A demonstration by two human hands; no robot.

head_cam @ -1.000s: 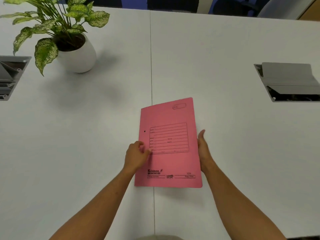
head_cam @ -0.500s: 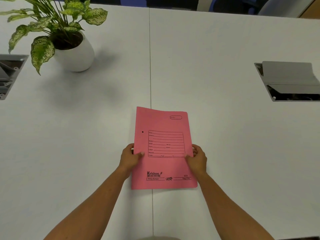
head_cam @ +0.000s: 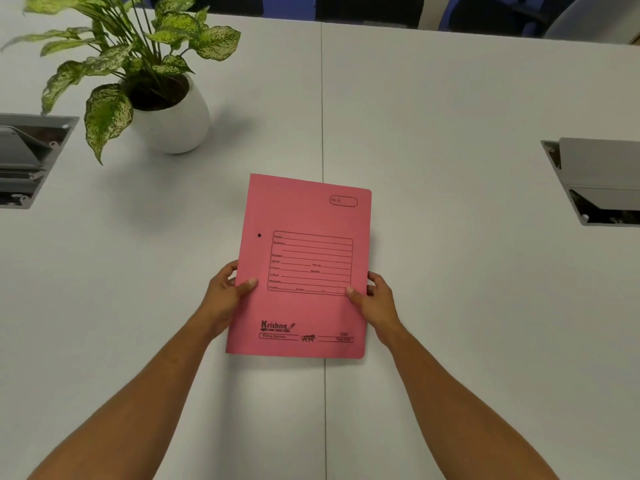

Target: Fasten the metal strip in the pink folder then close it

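1. I see the pink folder [head_cam: 301,268] closed, front cover up, printed form and brand mark facing me. It sits across the seam of the white table [head_cam: 450,306], near the middle, and I cannot tell whether it lies flat or is lifted slightly at the near end.
2. My left hand [head_cam: 227,296] grips the folder's left edge, thumb on the cover and fingers curled underneath. My right hand [head_cam: 375,299] grips the right edge the same way, thumb pressed beside the printed form.
3. The metal strip is not visible; if it is there, it is hidden inside the covers. 1 small dark hole [head_cam: 259,235] shows near the left edge, which I take as the spine side where the fastener sits.
4. My judgement: with the cover shut, either the fastening is done and this is the last squaring up, or the folder is not yet opened. I cannot tell which.
5. If it needs opening, the next move calls for the left hand to pin the spine edge while the right lifts the free edge of the cover.
6. The potted plant [head_cam: 162,109] stands well apart at the far left, and 2 grey cable hatches [head_cam: 602,181] sit at the table's sides, all clear of the cover's swing.
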